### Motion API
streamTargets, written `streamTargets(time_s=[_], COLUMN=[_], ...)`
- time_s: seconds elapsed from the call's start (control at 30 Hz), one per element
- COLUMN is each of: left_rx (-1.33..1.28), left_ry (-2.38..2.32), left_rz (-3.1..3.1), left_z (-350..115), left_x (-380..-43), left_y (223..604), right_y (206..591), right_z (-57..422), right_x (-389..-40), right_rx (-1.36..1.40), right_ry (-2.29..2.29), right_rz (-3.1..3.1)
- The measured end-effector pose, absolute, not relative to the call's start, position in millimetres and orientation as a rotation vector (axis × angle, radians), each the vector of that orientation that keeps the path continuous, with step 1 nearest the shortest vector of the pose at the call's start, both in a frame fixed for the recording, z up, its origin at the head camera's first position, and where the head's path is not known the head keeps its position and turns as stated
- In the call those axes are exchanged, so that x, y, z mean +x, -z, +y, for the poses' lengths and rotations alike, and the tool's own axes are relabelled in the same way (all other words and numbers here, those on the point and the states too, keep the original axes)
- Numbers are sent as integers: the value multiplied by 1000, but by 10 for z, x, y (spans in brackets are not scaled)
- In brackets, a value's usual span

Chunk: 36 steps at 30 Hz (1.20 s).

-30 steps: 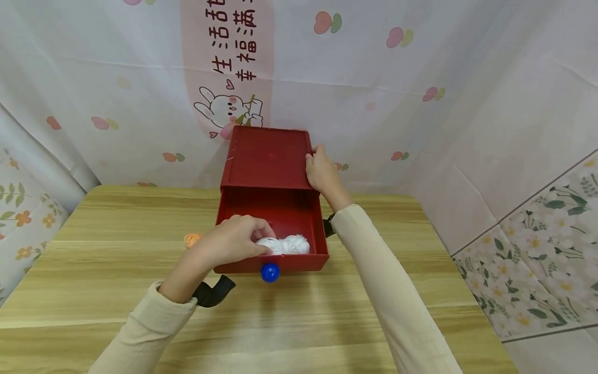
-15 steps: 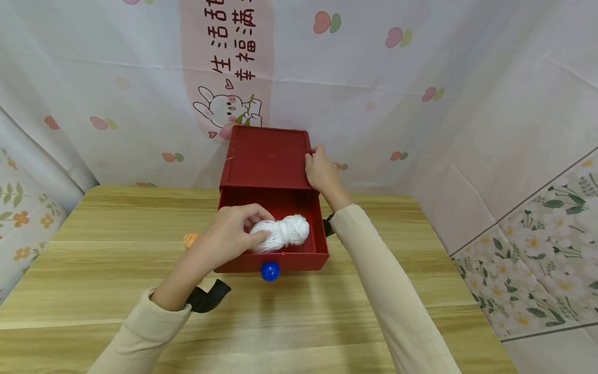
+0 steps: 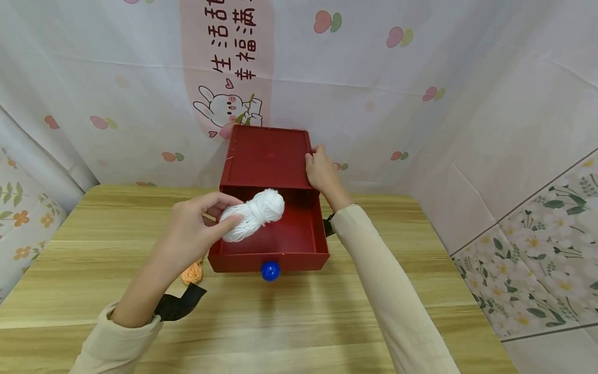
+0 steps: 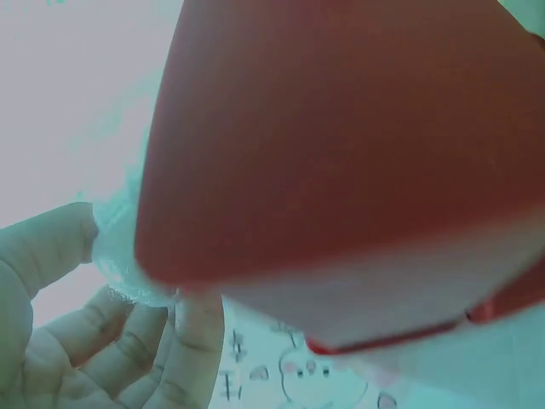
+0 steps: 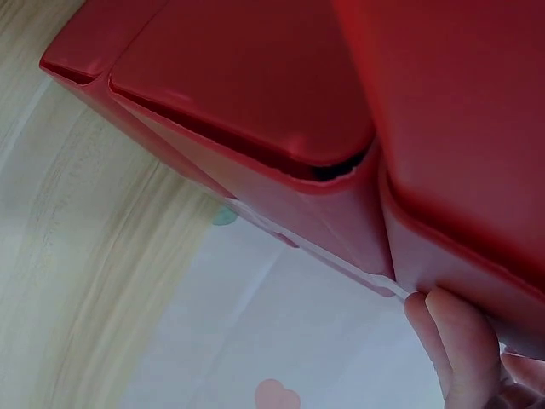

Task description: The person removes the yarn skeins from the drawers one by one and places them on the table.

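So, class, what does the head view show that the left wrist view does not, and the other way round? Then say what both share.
Head only: the right hand, blue knob, orange yarn and wooden table.
Left wrist only: the palm of the left hand.
Both: the left hand holding white yarn, the red drawer unit and the rabbit print.

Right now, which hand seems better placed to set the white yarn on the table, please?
Probably the left hand: it holds the white yarn, while the right hand is occupied at the red box.
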<state>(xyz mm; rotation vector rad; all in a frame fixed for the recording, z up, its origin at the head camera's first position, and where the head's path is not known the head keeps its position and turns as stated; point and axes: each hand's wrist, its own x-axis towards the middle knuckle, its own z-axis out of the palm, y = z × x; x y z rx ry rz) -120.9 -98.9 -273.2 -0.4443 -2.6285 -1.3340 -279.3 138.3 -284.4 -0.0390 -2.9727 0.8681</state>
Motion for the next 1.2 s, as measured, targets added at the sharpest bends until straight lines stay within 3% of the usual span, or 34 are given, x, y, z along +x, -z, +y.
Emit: streamTargets(time_s=[0.6,1.2], left_rx=[-140,54], left_ry=[1229,945], left_rz=[-2573,-2686], left_z=[-1811,-2217], left_x=[-1099,-1152], left_y=[3179,3818], right_y=[2862,2866], right_z=[1385,1386], right_x=[-2796,-2799], right_rx=[-26,-18], right_ry=[-889,-863], right_rz=[-2961,-2957])
